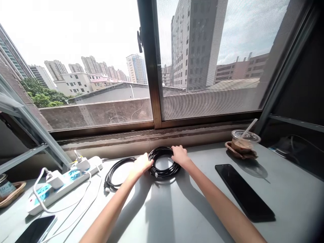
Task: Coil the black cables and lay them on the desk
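A coiled black cable [165,173] is held at the middle of the table, near the wall below the window. My left hand [143,164] grips its left side, thumb pointing inward. On the coil's right side, my right hand [180,155] has its fingers wrapped over the loops. A pale connector [156,174] shows at the coil's lower left. Just left of my left hand lies a second black cable coil [109,176], partly hidden behind that hand.
A white power strip [63,192] with chargers and white cords lies at the left, a phone [36,230] below it. Toward the right are a black phone [244,192] and a lidded drink cup [242,143] with a straw. Metal frames stand at both sides.
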A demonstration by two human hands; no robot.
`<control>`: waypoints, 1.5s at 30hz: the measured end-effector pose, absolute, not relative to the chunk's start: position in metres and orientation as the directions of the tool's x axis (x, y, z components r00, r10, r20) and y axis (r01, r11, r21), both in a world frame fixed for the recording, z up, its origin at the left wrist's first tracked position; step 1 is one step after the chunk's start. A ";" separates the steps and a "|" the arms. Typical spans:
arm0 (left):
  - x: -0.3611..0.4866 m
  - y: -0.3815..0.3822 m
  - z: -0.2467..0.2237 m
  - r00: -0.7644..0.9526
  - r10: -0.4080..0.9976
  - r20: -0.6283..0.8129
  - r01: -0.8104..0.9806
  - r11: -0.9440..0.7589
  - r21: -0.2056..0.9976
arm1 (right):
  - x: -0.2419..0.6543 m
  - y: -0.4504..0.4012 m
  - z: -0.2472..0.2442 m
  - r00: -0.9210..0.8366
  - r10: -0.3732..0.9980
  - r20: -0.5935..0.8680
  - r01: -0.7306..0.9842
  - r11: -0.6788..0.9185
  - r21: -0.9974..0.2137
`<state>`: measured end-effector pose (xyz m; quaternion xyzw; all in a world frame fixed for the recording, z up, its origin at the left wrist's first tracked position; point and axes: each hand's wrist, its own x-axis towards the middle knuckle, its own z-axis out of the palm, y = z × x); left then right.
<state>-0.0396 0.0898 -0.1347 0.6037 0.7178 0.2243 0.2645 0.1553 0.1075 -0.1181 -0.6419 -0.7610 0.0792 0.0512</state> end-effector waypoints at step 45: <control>-0.023 0.087 -0.126 -0.005 0.997 0.076 0.917 -0.026 0.399 | 0.175 0.126 -0.127 -0.208 0.975 -0.077 0.898 0.159 -0.409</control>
